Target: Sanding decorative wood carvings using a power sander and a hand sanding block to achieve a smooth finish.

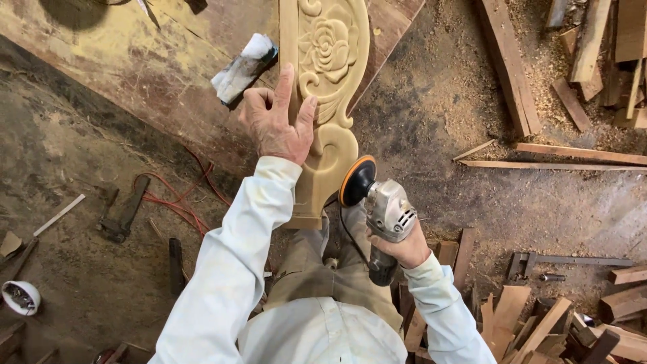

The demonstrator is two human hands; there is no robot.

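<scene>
Your left hand (278, 121) lies flat on the carved wooden panel (328, 81), fingers spread wide, index finger pointing up along its left edge, thumb on the carved scroll. It grips nothing; my read is it's pinning the piece so it doesn't shift on the workbench (135, 61).

Your right hand (404, 248) is wrapped tight around the body of the angle grinder (381, 212). The orange-rimmed sanding disc (356, 180) sits just beside the panel's lower right curve. Can't tell if it's touching the wood. The disc faces the edge at a tilt, likely to follow the curve rather than bite flat into it.

The panel runs from the bench top down past the bench edge toward your lap, rose carving at the upper end, plain foot at the lower end.

Around you:
- folded wad of sandpaper or rag (244, 67) on the bench, just left of your left hand
- red cable (178, 202) looping on the floor under your left arm
- white tape roll (20, 297) far left on the floor
- offcuts (532, 323) piled by your right elbow, planks (512, 67) and sawdust beyond

The scrap pile crowds your right elbow. The left thumb is near the disc's line up the curve.
</scene>
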